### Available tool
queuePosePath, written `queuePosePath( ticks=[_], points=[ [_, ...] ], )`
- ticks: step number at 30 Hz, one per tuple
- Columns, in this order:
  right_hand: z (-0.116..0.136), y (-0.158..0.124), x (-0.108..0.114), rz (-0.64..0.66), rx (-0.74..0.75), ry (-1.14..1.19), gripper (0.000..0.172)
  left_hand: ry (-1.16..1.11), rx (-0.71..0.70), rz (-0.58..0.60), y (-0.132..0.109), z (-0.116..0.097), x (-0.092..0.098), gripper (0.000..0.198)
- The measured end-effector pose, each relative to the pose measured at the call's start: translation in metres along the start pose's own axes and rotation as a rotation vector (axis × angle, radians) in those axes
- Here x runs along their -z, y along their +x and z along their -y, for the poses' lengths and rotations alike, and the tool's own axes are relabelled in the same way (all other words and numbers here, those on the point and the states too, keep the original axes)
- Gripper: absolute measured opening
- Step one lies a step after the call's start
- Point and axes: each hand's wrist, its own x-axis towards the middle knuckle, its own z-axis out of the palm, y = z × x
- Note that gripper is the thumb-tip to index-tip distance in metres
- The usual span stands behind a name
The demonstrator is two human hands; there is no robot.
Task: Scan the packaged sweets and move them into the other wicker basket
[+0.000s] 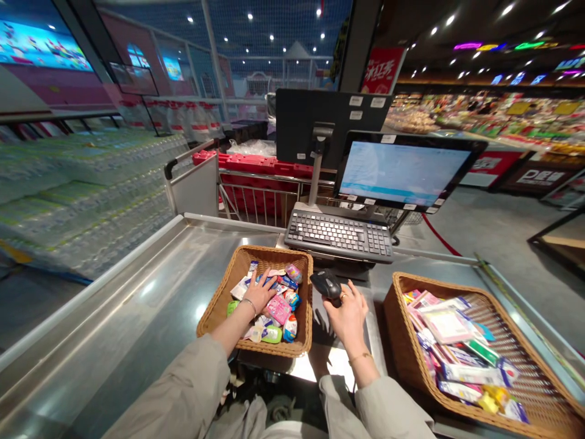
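My left hand (259, 292) reaches into a brown wicker basket (214, 305), its fingers spread over small packaged goods. Close to it in the basket lie a pink packet (278, 310), a green item (272, 334) and several colourful wrapped pieces. My right hand (348, 314) grips a black handheld barcode scanner (326, 285) by its handle, just right of this basket and above the counter. The scanner's head points left toward the basket. What lies under my left palm is hidden.
A second wicker basket (397, 341) with boxes and packets stands on the right. Behind the scanner are a keyboard (338, 236) and a lit monitor (406, 174). The metal counter (173, 292) has a raised edge; a shopping cart (260, 192) stands beyond it.
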Motion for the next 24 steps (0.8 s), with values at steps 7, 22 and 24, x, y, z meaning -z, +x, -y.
queuePosePath(
  ticks=[7, 22, 24],
  points=[
    [0.000, -0.002, 0.004, -0.020, -0.003, 0.001, 0.029, -0.058, 0.079, -0.074, -0.010, 0.003, 0.022, 0.065],
    [-0.004, -0.004, 0.021, -0.065, -0.008, -0.007, 0.026, -0.095, 0.259, -0.311, -0.012, -0.016, 0.081, 0.059],
    [-0.004, -0.005, 0.025, -0.081, -0.007, -0.011, 0.026, -0.093, 0.274, -0.346, -0.009, -0.022, 0.088, 0.059]
  ],
)
